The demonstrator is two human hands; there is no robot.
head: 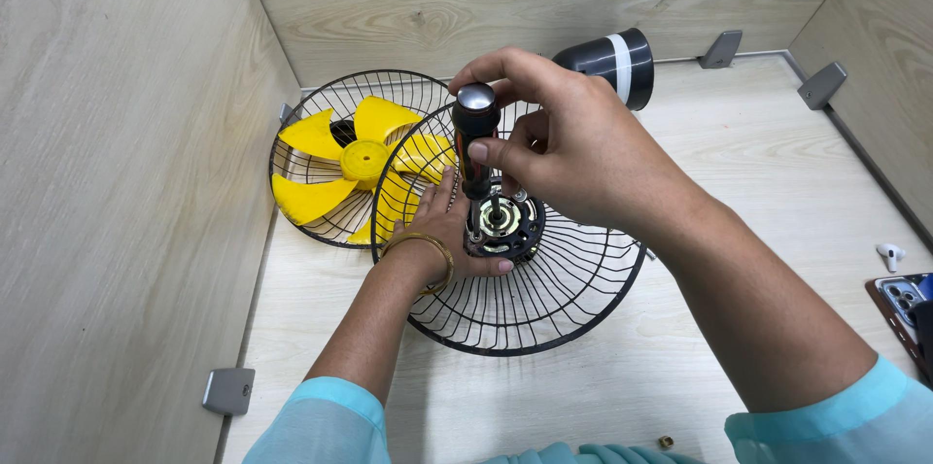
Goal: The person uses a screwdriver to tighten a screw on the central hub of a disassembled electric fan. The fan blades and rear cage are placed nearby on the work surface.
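Right hand [573, 148] pinched black-handled screwdriver [475, 138]; left hand [449, 231] clasped round black motor [503, 221] in wire grille [544, 309]. Tip might slip off screw if tilted.

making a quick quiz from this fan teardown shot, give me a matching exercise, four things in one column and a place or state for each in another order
Things:
1. screwdriver
2. yellow fan blade
3. fan motor
4. black and white housing

Places or states:
A. lying inside the far wire guard
B. held upright in the right hand, tip down
C. at the back of the table, near the rear wall
D. at the centre of the near wire guard, steadied by the left hand

Pairs: 1-B, 2-A, 3-D, 4-C
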